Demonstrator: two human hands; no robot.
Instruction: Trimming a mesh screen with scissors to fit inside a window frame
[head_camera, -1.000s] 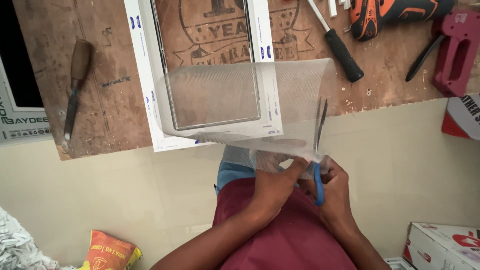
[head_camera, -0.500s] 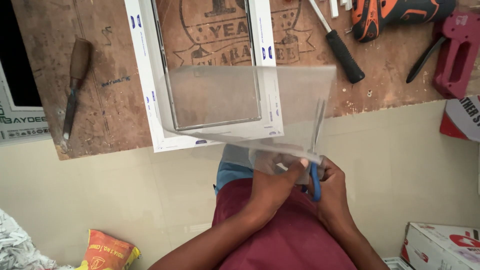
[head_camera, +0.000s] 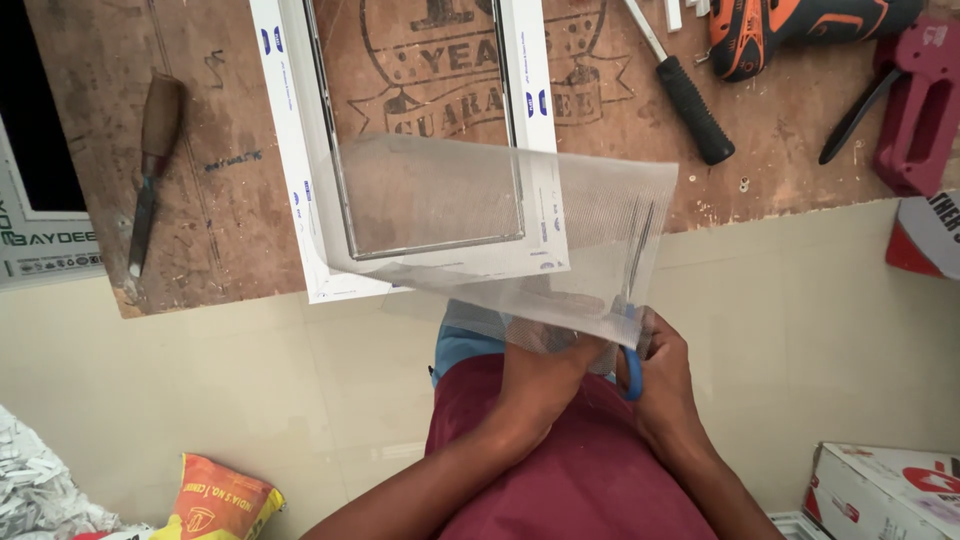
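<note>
Scissors (head_camera: 636, 290) in right hand's (head_camera: 662, 385) closed fingers point away; left hand (head_camera: 540, 375) grips mesh (head_camera: 520, 230).

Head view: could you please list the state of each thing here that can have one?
Translucent grey mesh sheet: held up, draped over the frame, being cut.
Blue-handled scissors: in the right hand, blades in the mesh.
Left hand: gripping the mesh's near edge.
White window frame: flat on the brown wooden bench.
Wooden-handled chisel: lying unused.
</note>
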